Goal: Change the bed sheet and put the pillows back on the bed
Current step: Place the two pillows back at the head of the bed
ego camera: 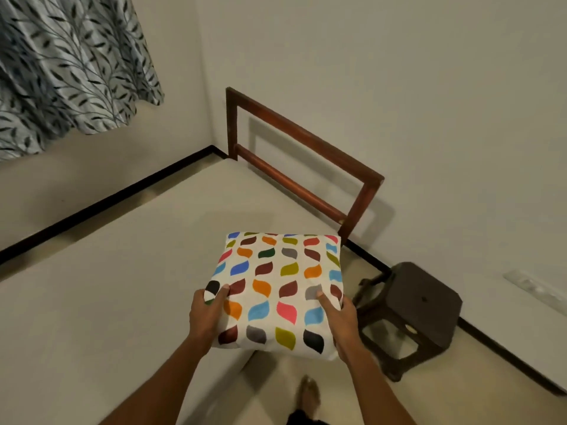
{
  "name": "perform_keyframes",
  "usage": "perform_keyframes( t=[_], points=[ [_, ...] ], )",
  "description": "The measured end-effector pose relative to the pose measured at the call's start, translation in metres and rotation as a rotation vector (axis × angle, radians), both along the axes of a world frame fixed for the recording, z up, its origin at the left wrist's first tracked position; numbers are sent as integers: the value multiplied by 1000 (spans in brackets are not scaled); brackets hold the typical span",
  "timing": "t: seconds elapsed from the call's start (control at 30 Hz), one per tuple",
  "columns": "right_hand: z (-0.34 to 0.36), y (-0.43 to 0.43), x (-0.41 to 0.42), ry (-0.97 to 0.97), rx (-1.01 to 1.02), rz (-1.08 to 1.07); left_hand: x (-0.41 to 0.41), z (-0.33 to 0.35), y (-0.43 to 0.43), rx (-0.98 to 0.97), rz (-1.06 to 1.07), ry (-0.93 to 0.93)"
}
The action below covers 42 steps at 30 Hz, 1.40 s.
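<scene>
A white pillow point(277, 289) printed with many coloured leaf shapes is held in the air over the near right edge of the bed. My left hand point(207, 314) grips its left side, thumb on top. My right hand point(339, 319) grips its right side the same way. Below and to the left lies the bed point(122, 286), covered by a plain cream sheet that looks smooth. A dark wooden headboard frame point(302, 161) stands against the far wall. No other pillow is in view.
A dark brown plastic stool point(417, 314) stands on the floor right of the bed, beside the wall. A leaf-patterned curtain point(67, 69) hangs at upper left. My bare foot point(310, 394) is on the floor at the bed's edge.
</scene>
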State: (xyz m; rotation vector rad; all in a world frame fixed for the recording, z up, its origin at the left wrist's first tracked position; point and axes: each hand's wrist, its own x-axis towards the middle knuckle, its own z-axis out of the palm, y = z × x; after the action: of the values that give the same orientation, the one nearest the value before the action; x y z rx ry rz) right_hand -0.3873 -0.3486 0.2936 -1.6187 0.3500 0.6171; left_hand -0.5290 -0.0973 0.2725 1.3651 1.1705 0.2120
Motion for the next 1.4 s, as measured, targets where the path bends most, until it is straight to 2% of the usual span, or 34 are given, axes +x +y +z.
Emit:
perform_keyframes(
  t=[0.3, 0.43, 0.57, 0.73, 0.83, 0.9, 1.07, 1.23, 1.4],
  points=[
    [7, -28, 214, -47, -106, 196, 162, -3, -48, -41, 38, 39],
    [-4, -4, 293, -107, -169, 412, 214, -21, -38, -54, 37, 107],
    [-40, 39, 377, -37, -247, 528, 273, -53, -15, -56, 64, 162],
    [-81, 113, 479, -144, -534, 706, 356, -103, 12, -75, 149, 211],
    [-138, 158, 542, -266, -762, 765, 408, -138, 26, -102, 192, 252],
    [-183, 189, 585, -275, -867, 805, 446, -169, 36, -100, 222, 301],
    [-243, 248, 633, -204, -868, 879, 504, -227, 54, -74, 298, 384],
    [-301, 272, 660, -225, -876, 982, 526, -280, 56, -99, 325, 407],
    [-313, 273, 656, -205, -850, 1071, 531, -303, 48, -173, 276, 351]
  ],
)
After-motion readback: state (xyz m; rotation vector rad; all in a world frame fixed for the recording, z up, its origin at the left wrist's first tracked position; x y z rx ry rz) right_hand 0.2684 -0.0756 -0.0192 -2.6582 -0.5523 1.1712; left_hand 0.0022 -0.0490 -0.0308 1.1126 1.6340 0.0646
